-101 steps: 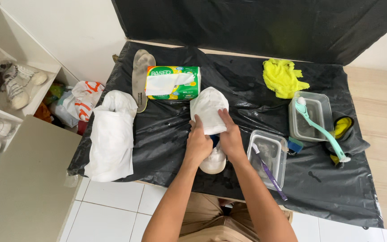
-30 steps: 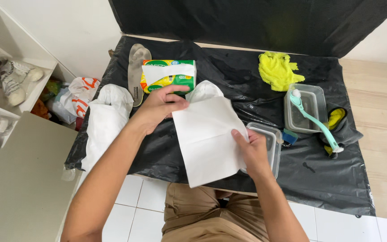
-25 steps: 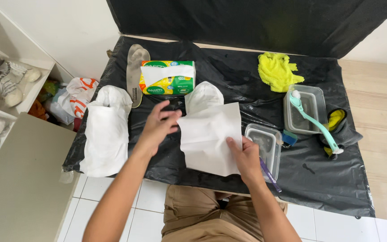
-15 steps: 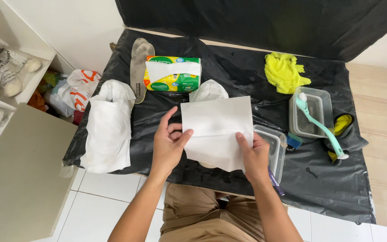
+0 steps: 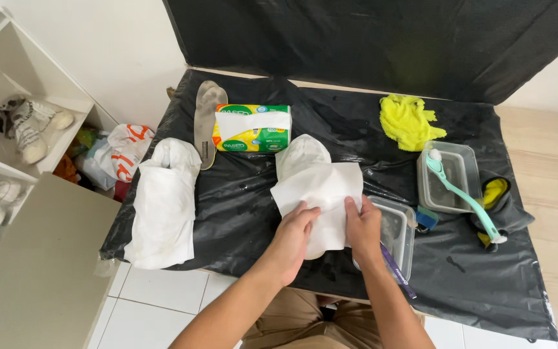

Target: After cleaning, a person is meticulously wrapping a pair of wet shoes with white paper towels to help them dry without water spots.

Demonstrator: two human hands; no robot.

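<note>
Lowered since half a second before: tissue (image 5: pixel 321 194), previously held up in the air, now draped over white shoe (image 5: pixel 299 155) at centre of black sheet (image 5: pixel 240 213). Pressed flat by left hand (image 5: pixel 298 229) and right hand (image 5: pixel 363 226), fingers spread on tissue, nothing pinched. Wrapped shoe (image 5: pixel 163 200) at left; tissue pack (image 5: pixel 252 128) behind, beside insole (image 5: pixel 206 119). Yellow cloth (image 5: pixel 411 121) far right, brush (image 5: pixel 463 197) across tub (image 5: pixel 450 174).
</note>
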